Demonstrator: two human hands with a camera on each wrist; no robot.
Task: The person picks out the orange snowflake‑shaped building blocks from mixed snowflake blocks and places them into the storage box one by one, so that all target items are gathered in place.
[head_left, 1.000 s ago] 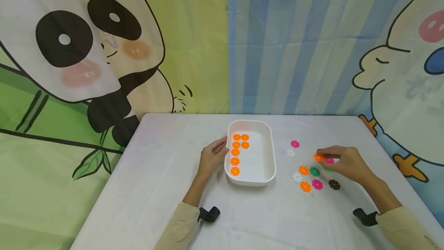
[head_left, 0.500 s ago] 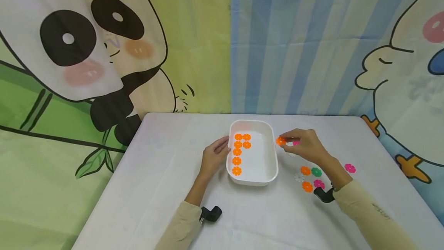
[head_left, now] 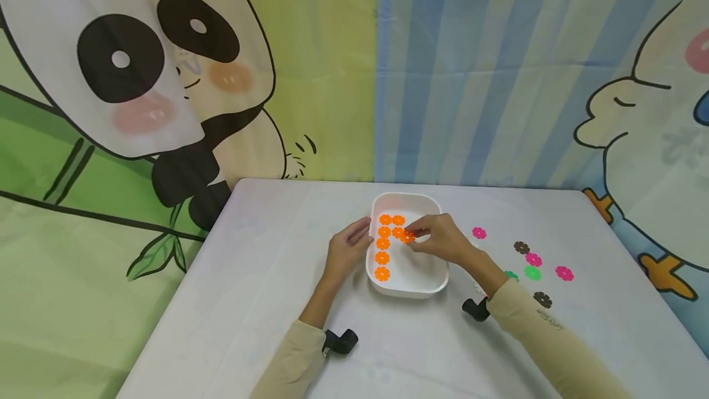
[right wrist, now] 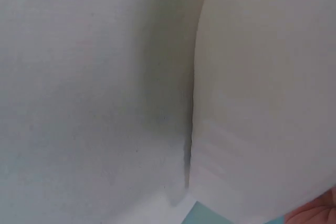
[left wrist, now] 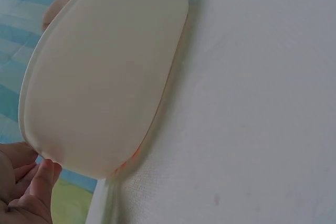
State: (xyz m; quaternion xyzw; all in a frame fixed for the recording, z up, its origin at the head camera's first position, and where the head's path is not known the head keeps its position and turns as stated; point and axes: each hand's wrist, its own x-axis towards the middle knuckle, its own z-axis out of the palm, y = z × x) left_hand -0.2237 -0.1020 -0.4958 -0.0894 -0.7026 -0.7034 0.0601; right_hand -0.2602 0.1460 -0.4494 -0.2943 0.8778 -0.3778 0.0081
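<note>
From my right wrist camera I see almost nothing but pale surfaces: the white tablecloth (right wrist: pixel 89 93) fills the left half, and the smooth outer wall of the white tub (right wrist: pixel 268 93) fills the right half. They meet along a soft, shadowed line that runs from the top middle down to the lower middle, where the tub's wall curves away to the right. Below that curve I can make out a small wedge of blue-green, and a sliver of skin (right wrist: pixel 315 214) shows at the bottom right corner, too little for me to tell how the fingers lie.
</note>
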